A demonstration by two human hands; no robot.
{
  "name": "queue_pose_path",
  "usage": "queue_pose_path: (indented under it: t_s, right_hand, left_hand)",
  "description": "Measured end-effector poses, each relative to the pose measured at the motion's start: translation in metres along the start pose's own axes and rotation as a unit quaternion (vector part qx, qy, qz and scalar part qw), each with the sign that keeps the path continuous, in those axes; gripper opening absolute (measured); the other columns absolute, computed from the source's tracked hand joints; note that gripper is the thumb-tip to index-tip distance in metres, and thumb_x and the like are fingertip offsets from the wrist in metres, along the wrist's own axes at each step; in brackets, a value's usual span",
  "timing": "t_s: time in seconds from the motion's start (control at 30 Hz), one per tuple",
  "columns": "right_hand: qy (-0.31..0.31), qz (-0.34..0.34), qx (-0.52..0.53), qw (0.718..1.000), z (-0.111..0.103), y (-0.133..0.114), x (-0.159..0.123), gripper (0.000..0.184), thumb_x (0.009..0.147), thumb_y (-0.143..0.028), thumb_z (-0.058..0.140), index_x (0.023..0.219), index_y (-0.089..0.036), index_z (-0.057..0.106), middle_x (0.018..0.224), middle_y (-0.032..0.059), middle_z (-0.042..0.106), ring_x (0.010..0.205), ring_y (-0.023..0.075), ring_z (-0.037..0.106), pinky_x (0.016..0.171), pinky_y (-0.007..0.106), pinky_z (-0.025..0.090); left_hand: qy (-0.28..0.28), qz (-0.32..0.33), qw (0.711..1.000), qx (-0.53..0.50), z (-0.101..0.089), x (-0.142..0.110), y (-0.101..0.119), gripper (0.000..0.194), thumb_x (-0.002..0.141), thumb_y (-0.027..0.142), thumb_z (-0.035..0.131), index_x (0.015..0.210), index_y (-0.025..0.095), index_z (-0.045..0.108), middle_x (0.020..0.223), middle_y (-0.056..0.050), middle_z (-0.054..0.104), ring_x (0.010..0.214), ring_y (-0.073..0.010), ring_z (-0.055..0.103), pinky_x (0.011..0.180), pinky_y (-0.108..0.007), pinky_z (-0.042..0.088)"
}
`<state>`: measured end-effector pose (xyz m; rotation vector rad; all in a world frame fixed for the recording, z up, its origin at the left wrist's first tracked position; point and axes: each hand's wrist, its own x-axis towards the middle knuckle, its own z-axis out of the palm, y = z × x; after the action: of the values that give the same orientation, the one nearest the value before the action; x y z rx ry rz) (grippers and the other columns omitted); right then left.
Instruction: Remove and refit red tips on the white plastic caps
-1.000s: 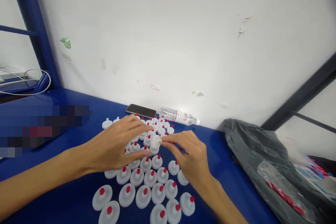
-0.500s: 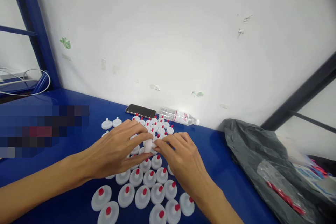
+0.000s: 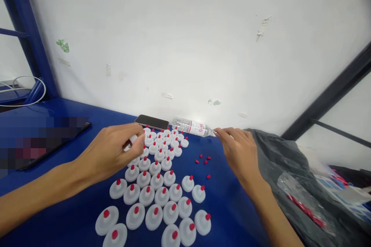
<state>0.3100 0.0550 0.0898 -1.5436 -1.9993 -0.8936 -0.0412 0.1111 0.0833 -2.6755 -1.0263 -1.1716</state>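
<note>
My left hand [image 3: 117, 146] is curled closed over the left side of the rows, with a white plastic cap [image 3: 133, 139] showing between thumb and fingers. Below and beside it stand many white round caps [image 3: 154, 217] whose nozzles carry small red tips. My right hand [image 3: 239, 152] is pinched, its fingertips overlapping the neck end of a clear plastic bottle [image 3: 198, 128] in view. Whether it touches the bottle, or what it holds, I cannot make out. Several loose red tips [image 3: 205, 162] lie on the table left of that hand.
Against the wall, a phone [image 3: 152, 122] lies beside the bottle on the blue table [image 3: 232, 208]. Dark grey plastic sheeting [image 3: 266, 158] covers the right side, with a clear bag of red pieces [image 3: 305, 206] on it. A blue frame post [image 3: 37, 34] rises at left.
My hands were together over the caps, around a white piece. Now they are apart: the left has drawn back left with a white cap, the right has moved right, uncovering loose red tips.
</note>
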Motion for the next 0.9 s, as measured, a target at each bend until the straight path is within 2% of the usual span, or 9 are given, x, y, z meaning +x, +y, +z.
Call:
queue_pose_path:
  t_s: [0.1, 0.2, 0.27, 0.33, 0.43, 0.6, 0.73, 0.9]
  right_hand:
    - [-0.092, 0.001, 0.014, 0.996, 0.018, 0.018, -0.004, 0.026, 0.111, -0.019, 0.054, 0.115, -0.020, 0.080, 0.103, 0.0107, 0.083, 0.091, 0.0281, 0.075, 0.088, 0.044, 0.047]
    - [-0.171, -0.019, 0.046, 0.984, 0.031, 0.010, -0.007, 0.020, 0.107, -0.018, 0.062, 0.113, -0.025, 0.080, 0.100, 0.0042, 0.084, 0.093, 0.0246, 0.077, 0.093, 0.041, 0.048]
    - [-0.201, -0.022, 0.063, 0.977, 0.034, 0.003, -0.007, 0.017, 0.107, -0.019, 0.063, 0.109, -0.025, 0.079, 0.094, 0.0020, 0.084, 0.089, 0.0234, 0.077, 0.093, 0.041, 0.049]
    - [-0.220, -0.023, 0.076, 0.972, 0.034, -0.001, -0.007, 0.018, 0.107, -0.021, 0.063, 0.103, -0.025, 0.080, 0.092, 0.0019, 0.083, 0.089, 0.0236, 0.076, 0.091, 0.040, 0.050]
    - [-0.234, -0.030, 0.092, 0.967, 0.033, 0.000, -0.008, 0.021, 0.108, -0.024, 0.061, 0.105, -0.025, 0.082, 0.102, 0.0043, 0.084, 0.097, 0.0248, 0.076, 0.090, 0.040, 0.052]
    - [-0.242, -0.033, 0.115, 0.963, 0.036, -0.002, -0.011, 0.026, 0.110, -0.027, 0.058, 0.109, -0.025, 0.083, 0.113, 0.0062, 0.084, 0.104, 0.0261, 0.075, 0.093, 0.042, 0.053]
    - [-0.229, -0.017, 0.134, 0.964, 0.032, -0.009, -0.009, 0.027, 0.113, -0.027, 0.054, 0.115, -0.023, 0.081, 0.114, 0.0069, 0.083, 0.107, 0.0288, 0.074, 0.096, 0.047, 0.052]
    - [-0.189, -0.016, 0.184, 0.964, 0.020, -0.031, -0.001, 0.029, 0.116, -0.025, 0.049, 0.125, -0.024, 0.077, 0.123, 0.0064, 0.081, 0.116, 0.0264, 0.072, 0.103, 0.047, 0.049]
  left_hand:
    - [-0.006, -0.071, 0.997, 0.014, -0.001, 0.005, -0.010, 0.030, 0.107, 0.043, 0.047, 0.096, 0.023, 0.066, 0.077, 0.000, 0.072, 0.058, -0.0170, 0.057, 0.059, -0.033, 0.041]
    - [-0.024, -0.105, 0.994, 0.026, 0.002, 0.007, -0.015, 0.034, 0.107, 0.049, 0.046, 0.116, 0.024, 0.068, 0.101, -0.005, 0.079, 0.071, -0.0204, 0.065, 0.068, -0.035, 0.047]
    - [-0.032, -0.118, 0.992, 0.034, 0.003, 0.008, -0.019, 0.033, 0.107, 0.049, 0.046, 0.114, 0.024, 0.067, 0.104, -0.007, 0.078, 0.077, -0.0224, 0.067, 0.072, -0.035, 0.048]
    - [-0.039, -0.125, 0.991, 0.040, 0.004, 0.008, -0.023, 0.030, 0.106, 0.048, 0.047, 0.109, 0.025, 0.066, 0.097, -0.007, 0.076, 0.079, -0.0239, 0.066, 0.073, -0.036, 0.049]
    - [-0.049, -0.127, 0.990, 0.047, 0.002, 0.009, -0.029, 0.032, 0.104, 0.050, 0.048, 0.105, 0.025, 0.067, 0.093, -0.008, 0.074, 0.084, -0.0271, 0.067, 0.076, -0.039, 0.049]
    - [-0.066, -0.114, 0.990, 0.056, -0.005, 0.013, -0.034, 0.034, 0.094, 0.053, 0.051, 0.091, 0.025, 0.069, 0.108, -0.013, 0.076, 0.109, -0.0357, 0.064, 0.094, -0.047, 0.049]
    - [-0.101, -0.141, 0.983, 0.064, -0.012, 0.017, -0.038, 0.027, 0.088, 0.049, 0.053, 0.083, 0.026, 0.067, 0.092, -0.011, 0.077, 0.093, -0.0343, 0.068, 0.081, -0.044, 0.049]
    - [-0.165, -0.148, 0.974, 0.055, -0.023, 0.017, -0.049, 0.023, 0.085, 0.045, 0.060, 0.071, 0.028, 0.066, 0.071, -0.005, 0.072, 0.065, -0.0259, 0.065, 0.062, -0.037, 0.044]
